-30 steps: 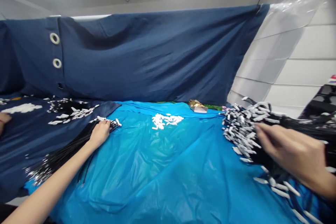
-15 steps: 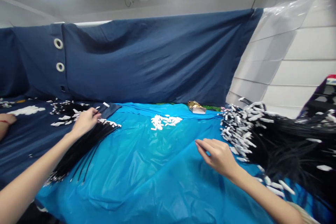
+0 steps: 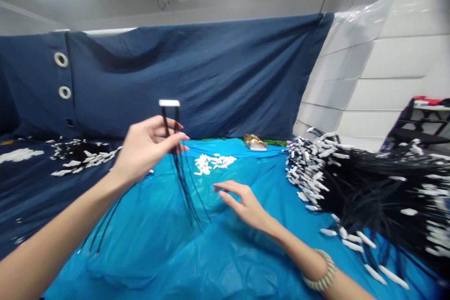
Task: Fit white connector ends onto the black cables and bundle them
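My left hand (image 3: 151, 143) is raised over the blue sheet, its fingers closed on black cords (image 3: 181, 173) that hang down. A white bar-shaped piece (image 3: 169, 103) sits across the top of the cords, above my fingers. My right hand (image 3: 242, 204) hovers over the sheet, thumb and fingers apart, with nothing in it. Beyond it lies a small pile of white pieces (image 3: 214, 162). More black cords, partly hidden by my left forearm, lie on the sheet at the left.
A large heap of black cords with white ends (image 3: 312, 168) covers the right side. A small open box (image 3: 256, 143) stands at the back of the blue sheet (image 3: 211, 253). Further white pieces (image 3: 87, 161) lie at the left. A dark blue curtain (image 3: 197, 75) hangs behind.
My left hand has moved right and up from the left bundle, now with cords held upright. My right hand has shifted left and its fingers have spread. The view has turned slightly right.
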Tool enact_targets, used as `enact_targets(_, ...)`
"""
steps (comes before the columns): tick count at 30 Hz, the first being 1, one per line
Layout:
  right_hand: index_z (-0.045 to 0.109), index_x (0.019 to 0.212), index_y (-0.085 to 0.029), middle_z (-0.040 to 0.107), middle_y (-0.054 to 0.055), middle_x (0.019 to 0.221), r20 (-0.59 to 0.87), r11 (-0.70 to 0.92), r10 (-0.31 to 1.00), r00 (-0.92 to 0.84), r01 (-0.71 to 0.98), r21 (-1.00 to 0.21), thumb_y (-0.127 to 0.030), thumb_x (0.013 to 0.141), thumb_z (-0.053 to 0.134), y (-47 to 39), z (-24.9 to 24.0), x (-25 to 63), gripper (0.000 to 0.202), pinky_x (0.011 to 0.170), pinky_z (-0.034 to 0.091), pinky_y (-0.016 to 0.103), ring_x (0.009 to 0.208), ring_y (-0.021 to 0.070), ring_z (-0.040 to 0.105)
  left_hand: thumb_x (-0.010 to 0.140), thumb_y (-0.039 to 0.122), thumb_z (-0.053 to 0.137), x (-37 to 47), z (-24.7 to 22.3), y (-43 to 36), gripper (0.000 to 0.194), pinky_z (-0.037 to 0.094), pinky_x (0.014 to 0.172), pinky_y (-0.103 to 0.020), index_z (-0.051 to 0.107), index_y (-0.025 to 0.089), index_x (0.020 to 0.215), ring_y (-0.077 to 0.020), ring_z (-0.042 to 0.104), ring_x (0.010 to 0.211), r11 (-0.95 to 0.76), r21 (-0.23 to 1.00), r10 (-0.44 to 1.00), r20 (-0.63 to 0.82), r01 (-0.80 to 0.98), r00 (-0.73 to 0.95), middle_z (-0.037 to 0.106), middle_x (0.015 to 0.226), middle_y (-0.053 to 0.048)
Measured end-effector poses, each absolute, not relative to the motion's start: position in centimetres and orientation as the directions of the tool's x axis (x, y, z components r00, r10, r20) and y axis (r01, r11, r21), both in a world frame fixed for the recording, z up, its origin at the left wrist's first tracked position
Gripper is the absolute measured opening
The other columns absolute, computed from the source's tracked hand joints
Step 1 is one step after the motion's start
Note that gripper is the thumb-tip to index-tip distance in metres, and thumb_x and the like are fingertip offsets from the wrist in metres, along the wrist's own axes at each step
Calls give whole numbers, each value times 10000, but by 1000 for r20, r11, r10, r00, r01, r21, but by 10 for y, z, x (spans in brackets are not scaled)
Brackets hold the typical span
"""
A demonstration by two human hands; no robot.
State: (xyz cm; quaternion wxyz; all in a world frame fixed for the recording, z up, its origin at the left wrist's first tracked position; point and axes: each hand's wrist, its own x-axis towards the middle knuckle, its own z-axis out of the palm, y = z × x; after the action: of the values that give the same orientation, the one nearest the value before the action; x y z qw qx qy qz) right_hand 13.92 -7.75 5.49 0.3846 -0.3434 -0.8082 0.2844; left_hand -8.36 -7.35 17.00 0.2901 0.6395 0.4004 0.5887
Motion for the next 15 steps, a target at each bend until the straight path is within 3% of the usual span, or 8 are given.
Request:
enact_targets(2, 538, 1072, -132, 581, 110, 1000, 239, 330, 820, -521, 89, -940, -430, 851, 385, -80, 54, 135, 401, 843, 393, 361, 930, 184, 537, 646, 306, 644, -63, 157, -72, 343, 518, 534, -307, 526, 115, 906, -204, 631, 603, -329, 944, 937, 326, -3, 128, 652, 701, -70)
enact_targets(3, 522, 1083, -105, 579, 135, 991, 132, 138, 806, -577, -33, -990, -484, 852, 337, -81, 52, 134, 481, 823, 407, 377, 910, 199, 554, 647, 305, 643, -54, 148, -70, 340, 520, 550, -304, 521, 122, 907, -199, 633, 622, -231, 970, 951, 242, -76, 195, 654, 744, -74)
enact_targets(5, 494, 1088, -70, 578, 166, 951, -35, -230, 711, -703, -185, -956, -581, 834, 238, -83, 47, 135, 625, 748, 441, 391, 842, 230, 588, 658, 291, 640, -37, 125, -63, 317, 519, 642, -293, 523, 125, 902, -187, 633, 708, -38, 986, 950, 87, -165, 301, 649, 840, -85)
enact_targets(7, 476, 1086, -73, 582, 165, 910, -123, -448, 619, -776, -220, -867, -639, 806, 192, -85, 42, 137, 693, 665, 464, 371, 768, 241, 608, 651, 259, 651, -23, 97, -53, 296, 512, 683, -280, 527, 117, 879, -175, 628, 731, 109, 970, 948, -35, -218, 317, 636, 883, -93)
enact_targets(10, 433, 1092, -99, 598, 141, 841, -203, -545, 623, -756, -233, -805, -563, 829, 299, -87, 32, 140, 550, 596, 480, 313, 697, 221, 622, 644, 195, 656, -9, 54, -35, 256, 505, 719, -292, 519, 112, 843, -179, 624, 743, 248, 927, 941, -163, -280, 296, 631, 854, -92)
enact_targets(13, 378, 1092, -105, 608, 119, 766, -292, -566, 668, -685, -212, -797, -298, 835, 440, -88, 26, 141, 327, 582, 488, 271, 662, 193, 627, 645, 155, 650, -8, 20, -15, 209, 488, 767, -282, 515, 114, 799, -173, 620, 775, 349, 891, 914, -256, -290, 313, 630, 853, -89)
enact_targets(15, 337, 1105, -107, 608, 112, 744, -320, -586, 654, -686, -192, -787, -193, 798, 470, -89, 24, 142, 345, 573, 494, 272, 660, 194, 627, 660, 206, 642, -13, 7, -4, 195, 478, 790, -304, 521, 106, 776, -188, 617, 800, 403, 875, 881, -290, -270, 375, 634, 846, -106)
